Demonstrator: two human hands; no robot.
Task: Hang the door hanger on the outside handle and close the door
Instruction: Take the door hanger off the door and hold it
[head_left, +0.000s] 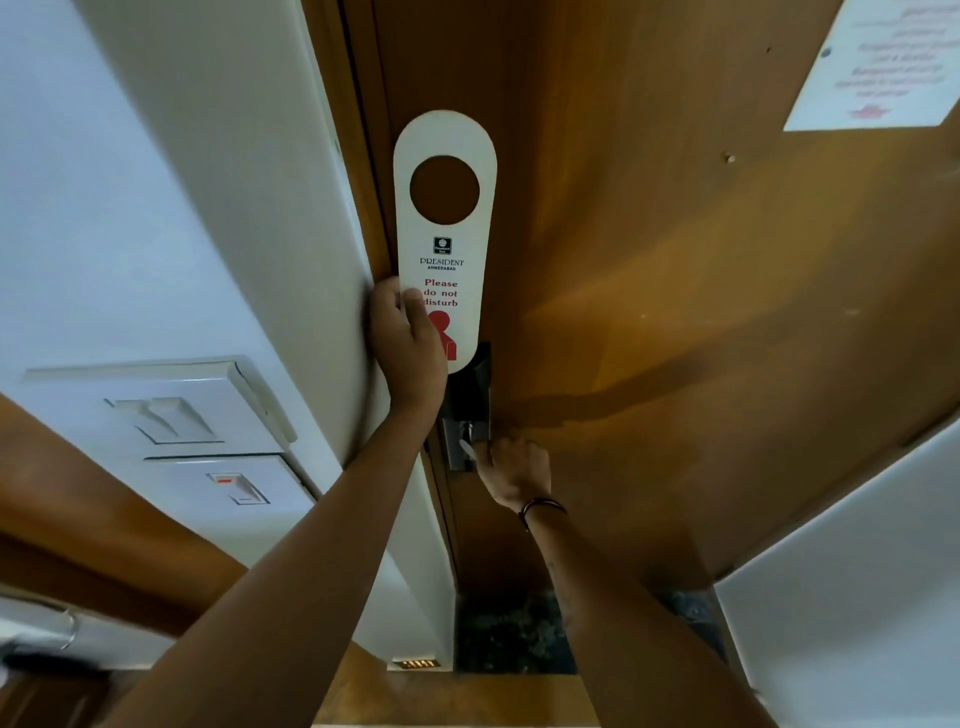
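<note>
A white "Please do not disturb" door hanger (444, 244) with a round hole near its top stands upright in front of the brown wooden door (649, 286). My left hand (408, 343) grips its lower left edge. Just below the hanger sits the dark metal lock plate (467, 410) at the door's left edge. My right hand (514, 470) is closed around the inside handle at that plate; the handle itself is mostly hidden by the fingers. The door looks closed against its frame.
A white wall (208, 208) runs along the left with a white switch panel (171, 410) and a second switch (239, 486) below it. A printed notice (883, 62) is stuck to the door at top right. Dark floor (514, 634) shows beneath the door.
</note>
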